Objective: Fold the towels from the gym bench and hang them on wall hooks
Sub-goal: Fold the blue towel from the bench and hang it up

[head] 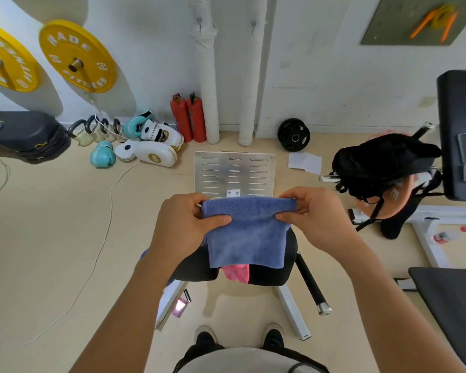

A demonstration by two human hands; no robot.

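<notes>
Both hands hold a folded blue towel [246, 232] up in front of the body, above the black padded surface [267, 275] of the gym bench. The left hand [183, 224] pinches the towel's upper left corner, thumb pressed on the front; the right hand [318, 214] has a matching grip on the upper right corner, fingers curled behind the cloth. The towel hangs down flat from its top edge. A pink towel [237, 273] lies on the surface, partly hidden behind the blue one. Two wall hooks [199, 24] are fixed high on the wall ahead.
</notes>
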